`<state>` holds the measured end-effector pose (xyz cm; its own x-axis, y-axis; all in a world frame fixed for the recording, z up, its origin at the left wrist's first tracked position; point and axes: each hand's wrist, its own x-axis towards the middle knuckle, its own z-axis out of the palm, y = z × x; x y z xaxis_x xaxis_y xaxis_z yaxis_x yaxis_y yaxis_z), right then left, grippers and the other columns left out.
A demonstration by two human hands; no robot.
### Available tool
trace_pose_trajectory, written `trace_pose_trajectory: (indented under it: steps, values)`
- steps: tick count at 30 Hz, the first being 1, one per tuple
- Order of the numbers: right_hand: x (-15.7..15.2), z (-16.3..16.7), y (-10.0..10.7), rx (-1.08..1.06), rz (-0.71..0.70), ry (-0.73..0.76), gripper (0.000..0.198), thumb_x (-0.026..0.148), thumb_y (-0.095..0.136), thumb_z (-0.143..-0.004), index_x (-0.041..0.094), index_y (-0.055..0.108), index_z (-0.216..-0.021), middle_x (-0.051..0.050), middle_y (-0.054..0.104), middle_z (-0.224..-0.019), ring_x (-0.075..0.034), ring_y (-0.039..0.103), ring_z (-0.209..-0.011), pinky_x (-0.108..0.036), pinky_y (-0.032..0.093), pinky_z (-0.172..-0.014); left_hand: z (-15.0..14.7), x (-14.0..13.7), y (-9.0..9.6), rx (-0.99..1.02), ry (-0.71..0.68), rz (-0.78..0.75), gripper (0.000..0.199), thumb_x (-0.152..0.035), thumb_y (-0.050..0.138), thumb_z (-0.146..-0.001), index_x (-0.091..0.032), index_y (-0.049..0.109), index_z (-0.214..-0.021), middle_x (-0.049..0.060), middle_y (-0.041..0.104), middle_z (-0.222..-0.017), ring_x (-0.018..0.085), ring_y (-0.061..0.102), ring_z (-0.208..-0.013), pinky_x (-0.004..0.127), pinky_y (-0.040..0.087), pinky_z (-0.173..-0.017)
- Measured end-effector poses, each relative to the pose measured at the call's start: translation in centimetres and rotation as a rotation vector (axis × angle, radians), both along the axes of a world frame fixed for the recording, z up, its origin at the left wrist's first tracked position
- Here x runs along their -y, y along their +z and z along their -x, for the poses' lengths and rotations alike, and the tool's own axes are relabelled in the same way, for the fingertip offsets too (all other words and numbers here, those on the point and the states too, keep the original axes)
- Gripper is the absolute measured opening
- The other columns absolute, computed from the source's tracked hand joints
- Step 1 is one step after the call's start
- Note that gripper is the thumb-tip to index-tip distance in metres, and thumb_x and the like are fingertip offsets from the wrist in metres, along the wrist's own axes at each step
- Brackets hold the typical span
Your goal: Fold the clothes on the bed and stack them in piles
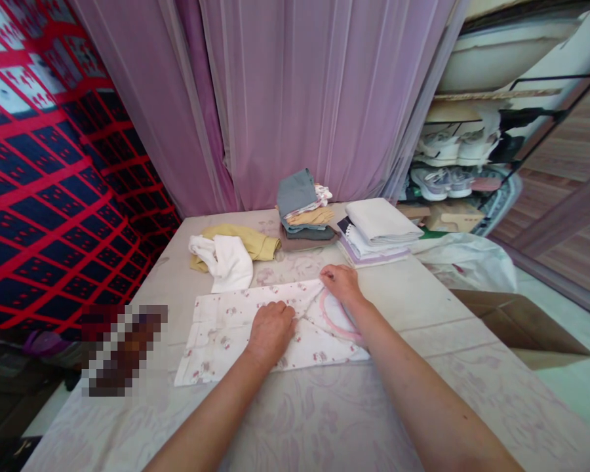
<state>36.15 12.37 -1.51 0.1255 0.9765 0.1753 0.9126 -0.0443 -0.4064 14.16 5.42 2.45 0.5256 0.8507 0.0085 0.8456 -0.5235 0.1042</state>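
A white printed shirt (pixel 221 334) with a pink-trimmed round neckline lies folded lengthwise on the table, its neck end to the right. My left hand (pixel 274 331) rests palm down on the middle of the cloth, fingers lying close together on it. At the far edge beside the neckline, my right hand (pixel 341 282) pinches the fabric between thumb and fingers. The right forearm passes over part of the neck end and hides it.
Behind the shirt lie a crumpled white cloth (pixel 233 262) and a yellow garment (pixel 265 244). A stack of folded clothes (pixel 297 193) and a pile of white folded cloths (pixel 381 223) stand farther back. Right of the table are a cardboard box (pixel 516 321) and a shoe rack (pixel 531 154).
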Motion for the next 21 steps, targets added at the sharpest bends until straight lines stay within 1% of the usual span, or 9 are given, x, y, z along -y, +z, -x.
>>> trace_pose_trajectory:
  steps: [3,5,8,10,12,14,17,19,21]
  values:
    - [0.0,0.0,0.0,-0.004,0.006,0.000,0.017,0.023,0.053,-0.081,0.024,0.070,-0.086,-0.002,0.071,-0.084,-0.018,0.059,-0.090,-0.033,0.032,-0.089,0.7,0.2,-0.3,0.059,-0.056,0.015,0.017,-0.027,0.047,-0.089,-0.020,0.062,-0.089,0.007,0.062,-0.098,0.022,0.055,-0.095,0.036,0.040,-0.086]
    - [0.3,0.0,0.4,-0.001,0.014,0.008,0.018,0.024,0.053,-0.082,0.024,0.070,-0.087,-0.003,0.071,-0.088,-0.019,0.058,-0.093,-0.035,0.031,-0.091,1.1,0.3,-0.6,0.138,-0.048,0.045,0.015,-0.030,0.051,-0.087,-0.020,0.061,-0.091,0.006,0.062,-0.099,0.021,0.055,-0.096,0.035,0.041,-0.087]
    - [1.0,0.4,1.5,0.007,0.007,0.031,0.025,0.023,0.048,-0.084,0.024,0.069,-0.099,-0.006,0.069,-0.106,-0.022,0.056,-0.105,-0.038,0.031,-0.095,2.2,-0.2,-1.0,0.235,-0.036,0.083,0.022,-0.035,0.048,-0.089,-0.019,0.061,-0.095,0.006,0.063,-0.099,0.021,0.056,-0.096,0.034,0.042,-0.087]
    - [1.7,1.2,2.5,0.005,-0.013,0.089,0.032,0.021,0.043,-0.086,0.023,0.066,-0.109,-0.007,0.064,-0.120,-0.021,0.053,-0.113,-0.039,0.030,-0.099,3.4,-0.9,-1.3,0.243,-0.027,0.058,0.029,-0.034,0.040,-0.092,-0.019,0.062,-0.102,0.009,0.064,-0.109,0.021,0.055,-0.104,0.035,0.040,-0.094]
    - [2.7,2.7,3.0,0.009,-0.013,0.206,0.038,0.023,0.038,-0.089,0.023,0.061,-0.119,-0.007,0.057,-0.131,-0.020,0.047,-0.122,-0.039,0.028,-0.103,4.9,-1.8,-1.8,0.186,0.004,0.011,0.036,-0.035,0.037,-0.094,-0.020,0.059,-0.119,0.010,0.055,-0.130,0.024,0.046,-0.123,0.041,0.032,-0.104]
    - [3.9,4.5,2.9,0.046,0.030,0.350,0.043,0.030,0.035,-0.092,0.023,0.053,-0.130,-0.006,0.045,-0.143,-0.021,0.034,-0.133,-0.041,0.022,-0.109,6.4,-2.5,-2.5,0.085,0.055,0.006,0.045,-0.041,0.038,-0.093,-0.025,0.048,-0.134,0.009,0.039,-0.147,0.028,0.030,-0.136,0.049,0.021,-0.110]
    - [5.4,6.5,1.6,0.123,0.161,0.454,0.052,0.043,0.032,-0.093,0.024,0.039,-0.142,-0.006,0.027,-0.153,-0.023,0.018,-0.141,-0.047,0.008,-0.113,7.9,-2.9,-3.4,-0.035,0.117,0.064,0.054,-0.049,0.036,-0.092,-0.030,0.036,-0.142,0.006,0.027,-0.153,0.029,0.019,-0.141,0.053,0.014,-0.111]
    - [5.9,6.9,0.8,0.152,0.226,0.452,0.055,0.046,0.030,-0.094,0.024,0.034,-0.144,-0.007,0.022,-0.155,-0.023,0.015,-0.142,-0.049,0.003,-0.113,8.2,-2.9,-3.7,-0.058,0.128,0.081,0.057,-0.052,0.034,-0.092,-0.029,0.032,-0.144,0.006,0.024,-0.154,0.028,0.017,-0.142,0.052,0.013,-0.112]
    - [6.0,6.9,0.4,0.164,0.246,0.448,0.055,0.046,0.027,-0.094,0.023,0.033,-0.145,-0.006,0.020,-0.155,-0.022,0.014,-0.142,-0.048,0.002,-0.113,8.3,-2.9,-3.9,-0.055,0.126,0.082,0.058,-0.053,0.033,-0.092,-0.029,0.031,-0.145,0.006,0.023,-0.155,0.027,0.017,-0.142,0.051,0.012,-0.112]
